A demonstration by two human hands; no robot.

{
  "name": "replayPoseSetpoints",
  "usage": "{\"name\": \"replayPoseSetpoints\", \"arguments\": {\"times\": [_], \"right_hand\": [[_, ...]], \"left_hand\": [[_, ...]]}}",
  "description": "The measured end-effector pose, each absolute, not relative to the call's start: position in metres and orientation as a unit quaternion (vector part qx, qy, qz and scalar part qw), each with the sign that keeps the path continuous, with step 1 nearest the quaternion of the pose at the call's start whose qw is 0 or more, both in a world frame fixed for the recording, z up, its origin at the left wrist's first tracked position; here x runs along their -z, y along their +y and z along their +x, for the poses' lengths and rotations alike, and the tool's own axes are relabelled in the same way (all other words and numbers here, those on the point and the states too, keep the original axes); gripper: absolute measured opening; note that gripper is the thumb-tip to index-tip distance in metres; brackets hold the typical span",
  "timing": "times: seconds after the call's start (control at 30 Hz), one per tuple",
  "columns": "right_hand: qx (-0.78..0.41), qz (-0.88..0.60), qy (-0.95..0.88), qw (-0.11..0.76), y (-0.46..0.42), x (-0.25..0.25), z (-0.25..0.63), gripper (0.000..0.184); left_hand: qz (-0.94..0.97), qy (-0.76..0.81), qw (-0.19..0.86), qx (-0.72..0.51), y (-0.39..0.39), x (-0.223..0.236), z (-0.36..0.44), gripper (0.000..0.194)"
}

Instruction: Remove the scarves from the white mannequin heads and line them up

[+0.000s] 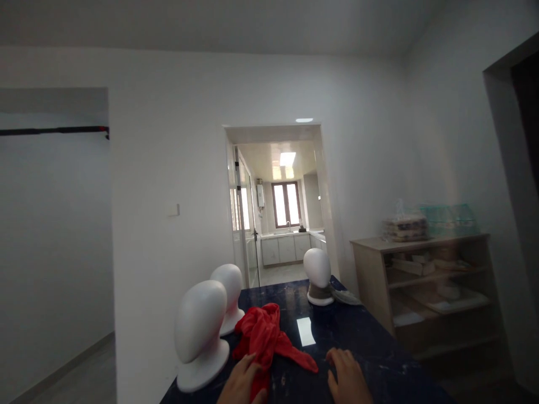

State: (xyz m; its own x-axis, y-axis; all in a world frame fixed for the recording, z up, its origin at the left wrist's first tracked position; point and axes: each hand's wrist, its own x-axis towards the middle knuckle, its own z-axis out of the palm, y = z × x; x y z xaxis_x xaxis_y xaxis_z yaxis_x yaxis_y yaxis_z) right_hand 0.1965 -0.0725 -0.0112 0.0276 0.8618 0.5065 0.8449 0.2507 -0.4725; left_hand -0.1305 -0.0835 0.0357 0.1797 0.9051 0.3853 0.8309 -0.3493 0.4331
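At the dark tabletop (362, 336), our left hand (242, 384) lies on the near end of a crumpled red cloth (265, 336), fingers together and pressing it flat, seemingly to pin it. Our right hand (347, 379) rests just right of the cloth, fingers slightly apart, flat on the surface. Two white mannequin heads (200, 331) stand left of the cloth; a third (318, 275) stands beyond it.
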Motion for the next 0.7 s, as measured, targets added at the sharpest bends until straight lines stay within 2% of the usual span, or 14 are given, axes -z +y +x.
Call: {"name": "replayPoseSetpoints", "arguments": {"times": [0.1, 0.2, 0.27, 0.33, 0.47, 0.57, 0.7], "right_hand": [[0.004, -0.607, -0.704, 0.368, -0.074, 0.011, 0.198, 0.029], [0.018, -0.608, -0.711, 0.353, -0.072, 0.014, 0.204, 0.029], [0.021, -0.611, -0.714, 0.341, -0.069, 0.018, 0.209, 0.028], [0.021, -0.611, -0.716, 0.338, -0.067, 0.022, 0.211, 0.027], [0.008, -0.600, -0.717, 0.355, -0.063, 0.022, 0.207, 0.025], [-0.016, -0.585, -0.715, 0.383, -0.049, 0.005, 0.203, 0.022], [-0.001, -0.608, -0.676, 0.416, 0.001, -0.030, 0.222, 0.017]], "left_hand": [[0.820, 0.489, 0.087, -0.285, -0.078, -0.044, -0.044, 0.046], [0.869, 0.421, 0.065, -0.253, -0.058, -0.041, 0.004, 0.040], [0.869, 0.445, 0.016, -0.215, -0.043, -0.042, 0.010, 0.033], [0.842, 0.500, -0.034, -0.200, -0.032, -0.049, 0.002, 0.037], [0.802, 0.547, -0.083, -0.227, -0.037, -0.058, -0.010, 0.031], [0.830, 0.483, -0.052, -0.273, -0.050, -0.043, 0.009, 0.023], [0.839, 0.480, 0.072, -0.247, -0.047, -0.005, 0.039, 0.018]]}}
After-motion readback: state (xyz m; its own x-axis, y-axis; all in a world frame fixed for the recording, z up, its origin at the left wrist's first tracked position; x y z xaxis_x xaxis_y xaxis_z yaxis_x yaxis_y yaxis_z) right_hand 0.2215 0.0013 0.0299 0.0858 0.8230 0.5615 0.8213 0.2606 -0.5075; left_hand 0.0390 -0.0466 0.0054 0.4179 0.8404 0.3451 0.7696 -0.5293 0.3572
